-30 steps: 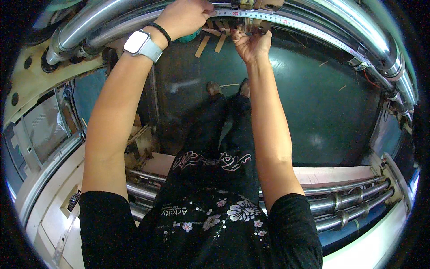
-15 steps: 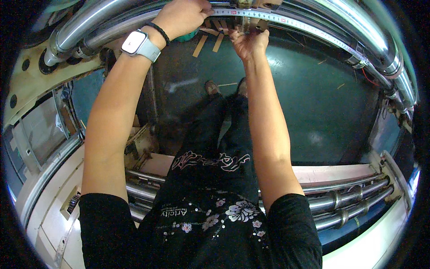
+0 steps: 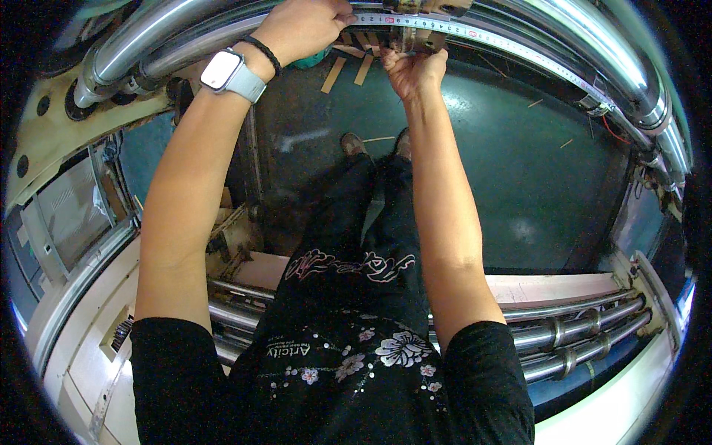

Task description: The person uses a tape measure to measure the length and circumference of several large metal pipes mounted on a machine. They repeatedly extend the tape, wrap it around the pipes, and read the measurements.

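Note:
My left hand [image 3: 308, 31], at the top centre, has its fingers closed at the left end of a white measuring tape [image 3: 512, 46]. The tape runs along the bars and curves away to the right. Just right of it my right hand [image 3: 415, 73] reaches up from below, palm up. Its fingers are curled against the underside of a metal block [image 3: 421, 33] on the bar, and the fingertips are partly hidden behind that block. A grey watch and a black braided band are on my left wrist.
Thick chrome rollers [image 3: 586, 37] arch across the top. Behind my body lie more metal rollers [image 3: 571, 334] and a pale ledge [image 3: 556, 289]. Strips of brown card [image 3: 332, 76] lie on the dark green floor [image 3: 549, 170]. A cream machine frame [image 3: 55, 137] stands at the left.
The metal block and the tape's markings have shifted very slightly. Both hands keep nearly the same places and grips.

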